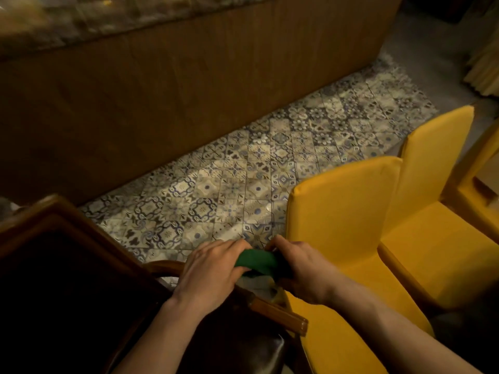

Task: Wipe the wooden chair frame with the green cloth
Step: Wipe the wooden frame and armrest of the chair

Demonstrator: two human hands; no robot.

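A dark wooden chair frame (278,313) with a dark seat fills the lower left; its armrest runs toward the lower middle. A bunched green cloth (258,261) sits just above that armrest, between my two hands. My left hand (210,271) grips the cloth's left end, fingers curled over it. Gripping the right end is my right hand (299,268). Part of the cloth and the armrest's curved front are hidden under my hands.
Two yellow upholstered chairs (343,211) (432,168) stand close on the right, touching the work area. A patterned tile floor (243,171) stretches ahead. A long brown counter wall (162,90) runs across the back.
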